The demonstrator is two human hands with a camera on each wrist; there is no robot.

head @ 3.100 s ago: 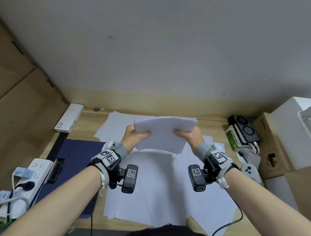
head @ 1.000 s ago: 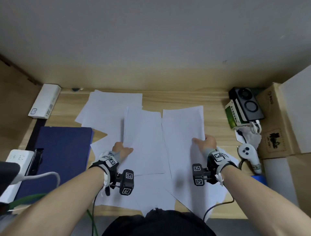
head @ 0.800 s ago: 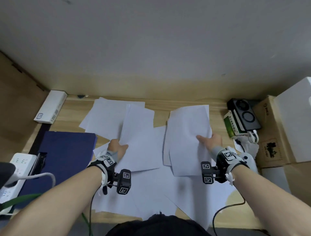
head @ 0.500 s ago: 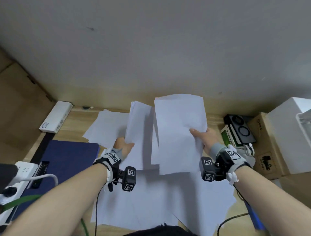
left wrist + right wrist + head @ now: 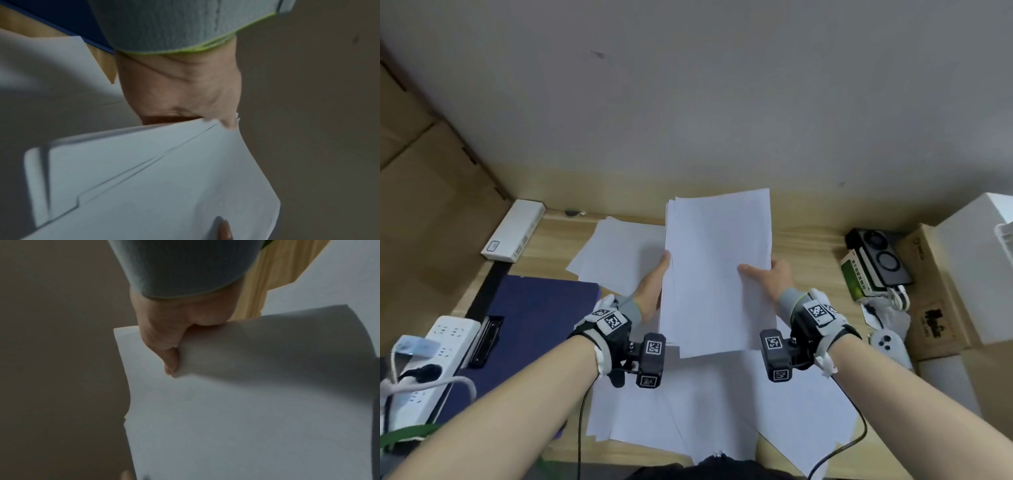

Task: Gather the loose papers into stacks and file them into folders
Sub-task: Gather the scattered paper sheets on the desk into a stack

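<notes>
Both my hands hold one stack of white papers [image 5: 717,270] upright above the desk. My left hand [image 5: 655,289] grips the stack's left edge, thumb on the near face. My right hand [image 5: 765,274] grips its right edge, thumb lying across the front sheet. In the left wrist view the held papers [image 5: 164,186] fan out slightly below the palm [image 5: 180,91]. The right wrist view shows my thumb [image 5: 166,353] pressing on the top sheet [image 5: 236,410]. More loose sheets [image 5: 709,411] lie on the wooden desk [image 5: 808,243] beneath. A dark blue folder [image 5: 534,322] lies closed at the left.
A white power strip [image 5: 428,363] with cables sits at the left front edge. A white box [image 5: 513,229] lies at the back left. At the right are a black device [image 5: 880,257], a white controller [image 5: 887,346] and cardboard boxes [image 5: 935,294]. Another pile of sheets [image 5: 619,253] lies behind.
Each hand lifted its own sheaf off the desk. The two sheaves have come together into one stack, held upright between both hands.
</notes>
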